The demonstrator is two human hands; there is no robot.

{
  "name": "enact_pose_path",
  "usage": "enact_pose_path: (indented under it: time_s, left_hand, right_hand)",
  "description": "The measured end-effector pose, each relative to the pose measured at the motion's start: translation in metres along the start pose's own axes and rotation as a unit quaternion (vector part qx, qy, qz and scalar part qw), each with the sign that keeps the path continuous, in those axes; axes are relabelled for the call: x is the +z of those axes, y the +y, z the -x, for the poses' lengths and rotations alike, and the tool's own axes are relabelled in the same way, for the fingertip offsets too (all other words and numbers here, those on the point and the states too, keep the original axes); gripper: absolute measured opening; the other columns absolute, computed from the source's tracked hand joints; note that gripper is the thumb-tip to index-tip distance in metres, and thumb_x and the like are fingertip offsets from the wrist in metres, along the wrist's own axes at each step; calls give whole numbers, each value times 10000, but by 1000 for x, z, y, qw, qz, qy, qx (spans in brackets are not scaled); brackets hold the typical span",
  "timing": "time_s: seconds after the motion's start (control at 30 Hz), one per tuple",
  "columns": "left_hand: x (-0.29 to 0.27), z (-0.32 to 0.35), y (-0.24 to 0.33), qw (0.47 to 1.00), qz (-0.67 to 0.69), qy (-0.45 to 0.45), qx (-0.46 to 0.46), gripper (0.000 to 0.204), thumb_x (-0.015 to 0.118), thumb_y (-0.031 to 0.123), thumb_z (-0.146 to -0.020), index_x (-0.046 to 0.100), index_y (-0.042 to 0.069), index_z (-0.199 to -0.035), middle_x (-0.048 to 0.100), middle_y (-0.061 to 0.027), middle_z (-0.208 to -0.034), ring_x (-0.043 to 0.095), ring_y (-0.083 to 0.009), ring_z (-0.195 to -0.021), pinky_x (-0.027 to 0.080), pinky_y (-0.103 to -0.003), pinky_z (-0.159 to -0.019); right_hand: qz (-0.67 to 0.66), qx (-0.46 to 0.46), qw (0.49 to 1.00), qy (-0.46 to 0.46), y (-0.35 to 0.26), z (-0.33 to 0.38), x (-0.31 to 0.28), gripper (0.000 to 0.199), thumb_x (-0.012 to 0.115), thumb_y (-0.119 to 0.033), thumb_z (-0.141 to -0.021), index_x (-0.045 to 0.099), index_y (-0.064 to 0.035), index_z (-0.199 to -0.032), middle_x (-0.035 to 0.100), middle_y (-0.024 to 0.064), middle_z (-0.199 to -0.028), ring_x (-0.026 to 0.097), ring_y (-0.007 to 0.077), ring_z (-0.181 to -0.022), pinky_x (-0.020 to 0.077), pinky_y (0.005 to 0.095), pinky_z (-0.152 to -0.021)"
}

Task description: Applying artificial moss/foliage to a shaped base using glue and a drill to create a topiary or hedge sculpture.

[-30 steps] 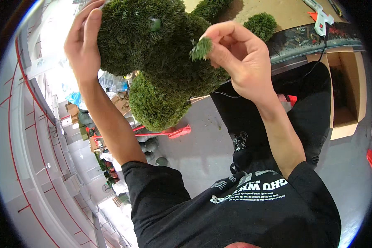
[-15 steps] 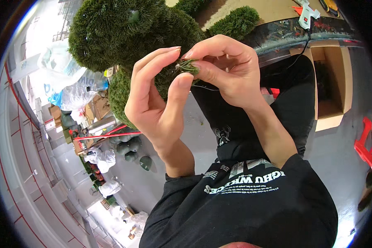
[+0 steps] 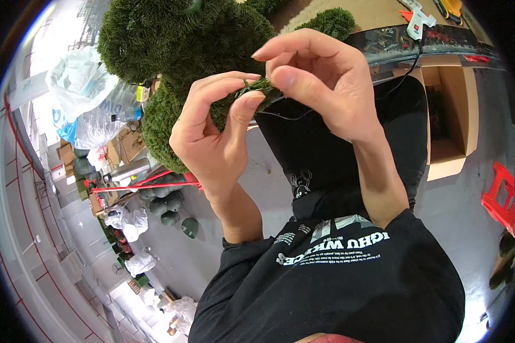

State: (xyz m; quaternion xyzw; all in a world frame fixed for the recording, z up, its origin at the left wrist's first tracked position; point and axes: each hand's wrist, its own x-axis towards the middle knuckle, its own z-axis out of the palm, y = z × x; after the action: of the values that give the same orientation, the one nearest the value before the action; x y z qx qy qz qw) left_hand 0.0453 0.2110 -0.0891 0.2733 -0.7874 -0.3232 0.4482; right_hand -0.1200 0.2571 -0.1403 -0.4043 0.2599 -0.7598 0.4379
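Note:
My left hand (image 3: 214, 128) pinches a small green artificial sprig (image 3: 262, 86) between thumb and fingers, its needles pointing right. Close by on the right, my right hand (image 3: 332, 86) is open, with the index finger raised apart from the thumb. The right thumb tip is beside the sprig's needles; whether it touches them I cannot tell. Behind my hands stands a large bushy artificial plant (image 3: 154, 40) of dense dark green needles, with rounded clumps. Another needled clump (image 3: 329, 23) lies on the tabletop beyond my right hand.
A white glue gun (image 3: 420, 24) with a black cord rests on the dark-edged table (image 3: 377, 46). To the right are an open cardboard box (image 3: 453, 167) and a red plastic frame (image 3: 500, 197). Clear plastic bags (image 3: 100, 123), red bars (image 3: 137, 187) and dark green rounded pieces (image 3: 169, 203) lie leftward.
My right hand has moved up and right, its finger and thumb parting from the sprig. The left hand keeps its pinch on the sprig, and the view has shifted slightly.

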Motion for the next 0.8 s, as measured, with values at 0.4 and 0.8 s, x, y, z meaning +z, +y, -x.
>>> enact_pose_path:
  time_s: [0.4,0.8]
  left_hand:
    - [-3,9,-4,995,-91,39,-2,215,798,-84,-827,719,-34,-1021,770,-167,-1045,735,-220,-965,566,-301,-861]
    - [-16,-2,-17,973,-183,72,121,246,733,-171,-833,705,-59,-1049,752,-229,-1028,743,-283,-973,614,-348,-829]
  right_hand:
    - [206,-86,975,-5,0,-3,21,68,759,-38,-893,712,3,-920,662,72,-861,676,167,-803,537,300,-715]
    - [51,-13,997,56,19,-17,33,167,708,-100,-937,718,31,-1040,694,100,-875,685,168,-785,549,311,-731]
